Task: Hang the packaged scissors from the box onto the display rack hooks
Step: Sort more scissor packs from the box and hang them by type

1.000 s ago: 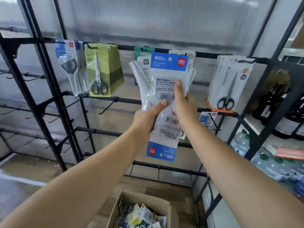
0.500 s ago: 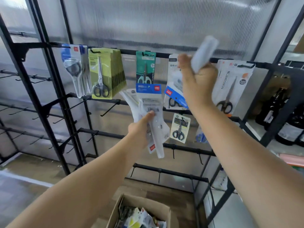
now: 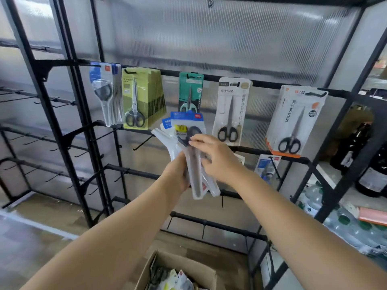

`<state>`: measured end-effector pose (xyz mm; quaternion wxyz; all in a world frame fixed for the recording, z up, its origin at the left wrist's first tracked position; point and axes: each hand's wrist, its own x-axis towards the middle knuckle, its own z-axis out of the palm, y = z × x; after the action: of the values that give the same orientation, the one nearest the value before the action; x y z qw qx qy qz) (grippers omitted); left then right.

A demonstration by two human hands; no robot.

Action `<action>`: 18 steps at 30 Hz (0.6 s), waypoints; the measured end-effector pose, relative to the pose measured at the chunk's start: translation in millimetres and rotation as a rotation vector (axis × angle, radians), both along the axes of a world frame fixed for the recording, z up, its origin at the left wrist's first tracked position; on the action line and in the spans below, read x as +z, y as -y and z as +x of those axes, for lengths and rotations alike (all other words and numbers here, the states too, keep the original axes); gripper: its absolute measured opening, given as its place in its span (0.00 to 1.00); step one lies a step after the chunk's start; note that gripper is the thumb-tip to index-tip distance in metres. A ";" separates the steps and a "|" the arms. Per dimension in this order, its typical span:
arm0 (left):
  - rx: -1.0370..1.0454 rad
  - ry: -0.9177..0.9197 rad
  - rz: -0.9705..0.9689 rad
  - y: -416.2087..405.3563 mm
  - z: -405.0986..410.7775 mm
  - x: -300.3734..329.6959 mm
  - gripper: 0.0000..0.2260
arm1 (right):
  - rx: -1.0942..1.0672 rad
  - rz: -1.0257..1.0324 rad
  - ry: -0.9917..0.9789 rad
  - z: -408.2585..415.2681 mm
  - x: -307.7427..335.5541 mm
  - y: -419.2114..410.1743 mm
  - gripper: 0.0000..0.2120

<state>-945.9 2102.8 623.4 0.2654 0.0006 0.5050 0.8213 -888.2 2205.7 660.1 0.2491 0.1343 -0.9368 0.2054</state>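
My left hand grips a fanned bunch of packaged scissors with blue header cards, held up in front of the black display rack. My right hand reaches onto the front pack and pinches it near the black scissor handle. On the rack's top bar hang several scissor packs: a clear blue-topped set, a thick green stack, a teal pack, a white pack and a white-orange pack. The cardboard box with more packs sits below.
Bare hooks stick out from the second bar just left of the held bunch, and more from the lower bars. Another small pack hangs on the lower right. Dark bottles and plastic water bottles fill the shelves at right.
My right hand carried one pack up toward the top bar, then came back down empty to the bunch in my left hand. The view tilted upward a little.
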 end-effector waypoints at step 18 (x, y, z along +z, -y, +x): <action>0.123 -0.256 -0.199 -26.2 46.5 -57.8 0.03 | -0.361 -1.314 0.080 31.9 -60.7 -27.1 0.23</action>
<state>-899.4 2129.0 565.6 0.1469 0.0480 0.6124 0.7753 -856.3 2232.8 599.4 0.2746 -0.2107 -0.6339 0.6916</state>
